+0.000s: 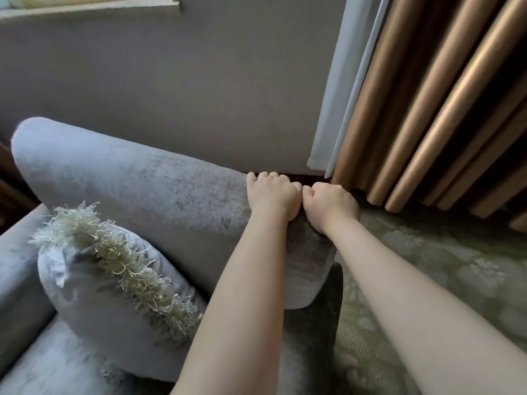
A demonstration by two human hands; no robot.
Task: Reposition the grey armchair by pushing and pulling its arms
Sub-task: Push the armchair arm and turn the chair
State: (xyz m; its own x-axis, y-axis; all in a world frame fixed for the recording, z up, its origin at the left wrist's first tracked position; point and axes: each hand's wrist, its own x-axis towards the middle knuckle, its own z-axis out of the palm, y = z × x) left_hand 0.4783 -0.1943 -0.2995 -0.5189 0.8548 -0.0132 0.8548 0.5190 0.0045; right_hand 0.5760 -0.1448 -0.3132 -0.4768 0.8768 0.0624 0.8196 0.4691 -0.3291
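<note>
Head view. One grey armchair [119, 178] occupies the left and centre of the frame, its back close to the grey wall [171, 89]. The upholstery is a short velvet-like pile. The chair's right corner stands just beside the curtains.

Two bare hands are on the armchair, side by side and touching at the knuckles. The left hand [272, 195] rests on top of the upholstered edge, with its fingers [261, 175] curled over the far side, gripping the padding. The right hand [330, 205] is closed into a fist around the same corner of the chair; its fingertips are hidden under the hand, so the depth of the grip cannot be told. Both forearms extend from the lower edge of the frame, bare to the visible limit.

One cushion [114, 283] stands tilted on the seat, leaning against the chair's inner side. It is grey, with one strip of pale shaggy fringe [119, 258] running along its upper edge.

Two curtains hang at the right: one white sheer curtain [330, 115] and one bronze pleated curtain [433, 109] beside it. The bronze curtain's hem meets the floor.

One green carpet [427, 269] with a pale floral pattern covers the floor to the right of the chair. One window sill [91, 7] shows at the top left.
</note>
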